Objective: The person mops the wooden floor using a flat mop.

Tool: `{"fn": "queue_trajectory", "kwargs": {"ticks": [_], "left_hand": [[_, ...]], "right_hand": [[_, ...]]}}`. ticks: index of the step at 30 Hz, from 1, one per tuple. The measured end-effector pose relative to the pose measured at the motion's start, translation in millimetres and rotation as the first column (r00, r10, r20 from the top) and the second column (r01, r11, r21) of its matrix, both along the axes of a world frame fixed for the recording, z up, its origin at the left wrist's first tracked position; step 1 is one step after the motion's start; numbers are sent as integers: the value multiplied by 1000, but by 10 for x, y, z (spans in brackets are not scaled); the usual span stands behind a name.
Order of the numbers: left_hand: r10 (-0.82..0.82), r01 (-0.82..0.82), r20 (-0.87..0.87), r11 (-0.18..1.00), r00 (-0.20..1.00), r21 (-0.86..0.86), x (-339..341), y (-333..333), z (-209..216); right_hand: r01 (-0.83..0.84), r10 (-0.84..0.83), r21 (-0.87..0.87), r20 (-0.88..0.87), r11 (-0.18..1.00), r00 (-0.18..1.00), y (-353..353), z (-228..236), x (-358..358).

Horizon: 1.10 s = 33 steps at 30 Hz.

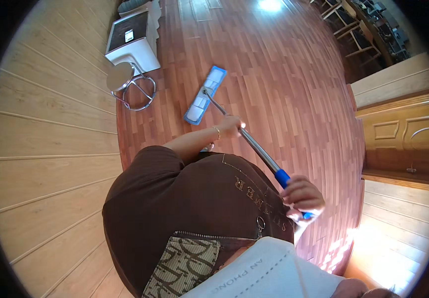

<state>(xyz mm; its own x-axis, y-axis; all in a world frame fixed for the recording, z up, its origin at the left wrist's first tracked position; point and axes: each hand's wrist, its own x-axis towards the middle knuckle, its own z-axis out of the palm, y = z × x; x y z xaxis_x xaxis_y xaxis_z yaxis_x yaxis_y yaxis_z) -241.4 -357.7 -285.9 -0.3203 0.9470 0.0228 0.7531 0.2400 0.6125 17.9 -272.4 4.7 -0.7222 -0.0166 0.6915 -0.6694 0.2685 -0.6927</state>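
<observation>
A flat mop with a silver pole runs diagonally across the middle. Its long blue-edged head, with white panels on top, lies on the floor ahead of me. My left hand is closed around the middle of the pole, and a gold bracelet is on that wrist. Higher up, my right hand wraps round the blue grip at the pole's top end, close to my right side. Part of the grip is hidden under those fingers.
A round stool with chrome legs stands left of the mop head, against a white cabinet with a phone on top. Wood-panelled wall runs along the left. A wooden door is at right; chairs and a cluttered table stand far right.
</observation>
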Motion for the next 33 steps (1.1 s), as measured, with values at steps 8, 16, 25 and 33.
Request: {"fn": "queue_trajectory", "kwargs": {"ticks": [8, 16, 25, 33], "left_hand": [[127, -128, -82, 992, 988, 2, -796, -736, -604], [242, -243, -33, 969, 970, -35, -990, -795, -617], [-154, 154, 65, 988, 986, 7, -387, -122, 142], [-572, 555, 148, 820, 807, 142, 346, 502, 444]], "right_hand": [[-82, 132, -210, 238, 974, 962, -254, -421, -560], [62, 18, -230, 332, 971, 943, -260, -273, -742], [356, -305, -129, 303, 926, 903, -216, 262, -161], [450, -578, 414, 267, 791, 771, -525, 989, 346]]}}
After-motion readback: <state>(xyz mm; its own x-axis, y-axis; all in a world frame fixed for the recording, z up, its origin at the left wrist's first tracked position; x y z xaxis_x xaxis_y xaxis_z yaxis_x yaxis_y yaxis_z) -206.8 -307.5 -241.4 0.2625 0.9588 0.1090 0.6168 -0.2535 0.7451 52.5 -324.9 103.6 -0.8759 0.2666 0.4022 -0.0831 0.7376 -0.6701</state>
